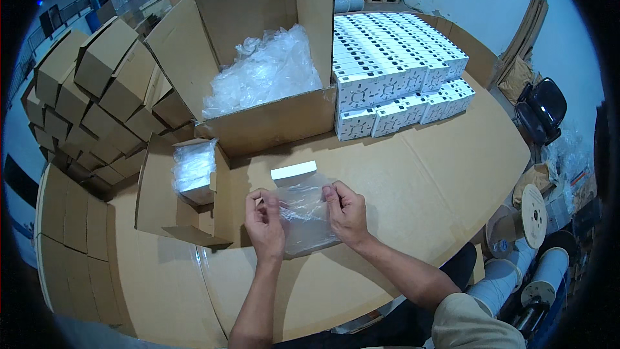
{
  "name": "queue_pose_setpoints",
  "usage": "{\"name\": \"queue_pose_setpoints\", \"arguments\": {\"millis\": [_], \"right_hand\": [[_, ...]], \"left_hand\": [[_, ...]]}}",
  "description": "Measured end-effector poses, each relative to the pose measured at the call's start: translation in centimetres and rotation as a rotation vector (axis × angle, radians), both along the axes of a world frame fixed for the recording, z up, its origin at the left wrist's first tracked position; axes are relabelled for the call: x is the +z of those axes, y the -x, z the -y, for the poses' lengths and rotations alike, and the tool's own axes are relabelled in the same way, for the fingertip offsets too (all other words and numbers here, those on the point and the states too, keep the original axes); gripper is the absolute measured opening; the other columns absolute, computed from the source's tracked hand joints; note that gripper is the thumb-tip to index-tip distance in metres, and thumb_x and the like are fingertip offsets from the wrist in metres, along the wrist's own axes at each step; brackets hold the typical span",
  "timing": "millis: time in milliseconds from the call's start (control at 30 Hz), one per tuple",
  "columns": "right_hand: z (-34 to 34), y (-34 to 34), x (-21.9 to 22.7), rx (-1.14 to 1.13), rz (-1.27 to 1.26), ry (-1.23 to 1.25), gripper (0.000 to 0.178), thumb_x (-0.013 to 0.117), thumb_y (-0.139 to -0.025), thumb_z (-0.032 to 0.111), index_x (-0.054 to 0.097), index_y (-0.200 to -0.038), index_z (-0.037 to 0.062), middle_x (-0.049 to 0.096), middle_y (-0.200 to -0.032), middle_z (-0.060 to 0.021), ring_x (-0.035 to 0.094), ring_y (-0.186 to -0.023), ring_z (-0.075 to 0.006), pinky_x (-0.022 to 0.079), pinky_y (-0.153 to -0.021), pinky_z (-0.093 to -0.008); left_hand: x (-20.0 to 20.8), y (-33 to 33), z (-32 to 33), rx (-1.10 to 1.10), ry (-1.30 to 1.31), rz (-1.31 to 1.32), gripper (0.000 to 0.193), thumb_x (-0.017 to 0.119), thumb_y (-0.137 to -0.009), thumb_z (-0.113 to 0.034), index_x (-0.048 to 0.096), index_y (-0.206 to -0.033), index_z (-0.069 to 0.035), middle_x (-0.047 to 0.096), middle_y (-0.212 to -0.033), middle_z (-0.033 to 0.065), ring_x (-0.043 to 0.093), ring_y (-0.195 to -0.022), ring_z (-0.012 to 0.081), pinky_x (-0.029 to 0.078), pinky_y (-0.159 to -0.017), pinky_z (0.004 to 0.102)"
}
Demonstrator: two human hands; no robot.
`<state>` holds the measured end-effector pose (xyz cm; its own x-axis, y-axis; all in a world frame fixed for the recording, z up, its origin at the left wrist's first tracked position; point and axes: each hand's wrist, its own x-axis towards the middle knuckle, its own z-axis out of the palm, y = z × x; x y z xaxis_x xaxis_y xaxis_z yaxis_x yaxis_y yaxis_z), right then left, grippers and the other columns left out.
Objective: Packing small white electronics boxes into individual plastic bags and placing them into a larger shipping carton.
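Between my hands, above the cardboard-covered table, a clear plastic bag is stretched out. My left hand pinches its left edge, with thumb and fingers curled together. On the opposite edge my right hand grips the plastic between thumb and fingers. Just beyond the bag lies a small white box, its near side partly hidden by the plastic. To the left stands an open small carton with several plastic-wrapped packs inside.
A large open carton full of crumpled clear bags stands at the back. White printed boxes are stacked at the back right. Brown cartons pile up on the left. Spools and a black chair stand right of the table.
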<state>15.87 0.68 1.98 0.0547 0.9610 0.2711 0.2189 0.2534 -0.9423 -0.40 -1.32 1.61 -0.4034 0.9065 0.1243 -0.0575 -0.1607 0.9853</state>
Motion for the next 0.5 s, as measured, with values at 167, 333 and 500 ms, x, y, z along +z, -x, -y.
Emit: {"name": "queue_pose_setpoints", "arguments": {"millis": [167, 333, 500], "right_hand": [[-0.3, 0.1, -0.3, 0.037, -0.089, 0.016, 0.029, 0.059, -0.104, 0.024, 0.065, -0.088, 0.0008, 0.06, -0.069, -0.0019, 0.052, -0.064, -0.0074, 0.044, -0.059, -0.0268], [-2.2, -2.5, -0.9, 0.206, -0.296, 0.149, 0.021, 0.061, -0.103, 0.021, 0.069, -0.104, 0.0012, 0.069, -0.088, -0.0015, 0.061, -0.079, -0.0095, 0.05, -0.072, -0.0254], [-2.8, -3.9, 1.1, 0.06, -0.148, -0.172, 0.022, 0.07, -0.094, 0.015, 0.067, -0.113, 0.0039, 0.07, -0.112, -0.0081, 0.062, -0.1, -0.0151, 0.048, -0.081, -0.0285]], "left_hand": [[1.1, -0.4, 0.6, -0.292, 0.106, 0.102, 0.041, 0.08, -0.087, -0.009, 0.055, -0.119, -0.004, 0.068, -0.097, 0.0046, 0.066, -0.093, 0.0124, 0.054, -0.082, 0.0269], [1.2, -0.2, 0.5, -0.4, 0.138, 0.015, 0.043, 0.084, -0.083, -0.007, 0.058, -0.116, -0.004, 0.069, -0.1, 0.005, 0.067, -0.093, 0.0129, 0.055, -0.082, 0.0281], [1.1, -0.1, 0.4, -0.374, 0.126, -0.091, 0.04, 0.086, -0.081, -0.009, 0.061, -0.113, -0.006, 0.07, -0.1, 0.0061, 0.067, -0.091, 0.0128, 0.055, -0.079, 0.0291]]}}
